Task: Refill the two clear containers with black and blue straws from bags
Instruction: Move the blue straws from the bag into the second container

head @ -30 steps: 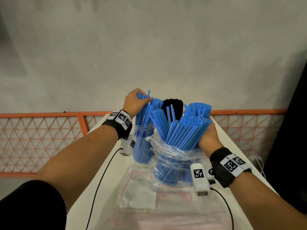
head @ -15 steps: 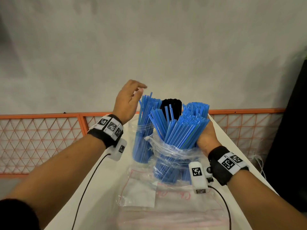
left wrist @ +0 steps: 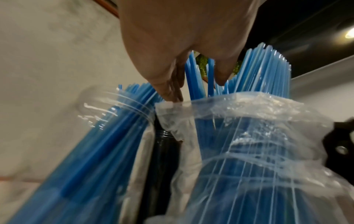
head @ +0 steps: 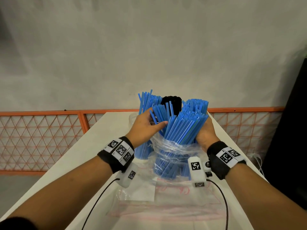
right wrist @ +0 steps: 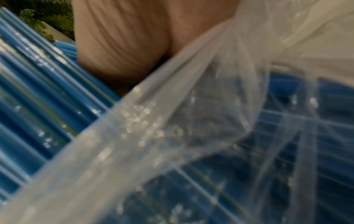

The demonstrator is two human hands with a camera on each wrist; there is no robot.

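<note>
An opened clear bag [head: 174, 147] stands upright on the table, with a thick bundle of blue straws [head: 184, 123] sticking out of it. My right hand [head: 205, 130] grips that bundle from the right, just above the bag's mouth. My left hand [head: 155, 118] reaches into the bundle's left side and pinches a few blue straws between thumb and fingers [left wrist: 170, 84]. Behind on the left is a clear container [left wrist: 99, 109] of blue straws [head: 146, 102]. A second container holds black straws [head: 172, 103]. The right wrist view is filled by bag film [right wrist: 191, 121] and blue straws [right wrist: 38, 91].
The long white table [head: 103, 130] is narrow, with both side edges close. Flat plastic bags [head: 149, 205] lie on its near end under my wrists. An orange mesh fence [head: 41, 138] and a grey wall stand behind. A dark object [head: 295, 130] is at the right.
My left hand let go of the straw tops in the left container, lifted, then came down to the right into the bagged bundle and took hold of a few straws. My right hand kept its grip.
</note>
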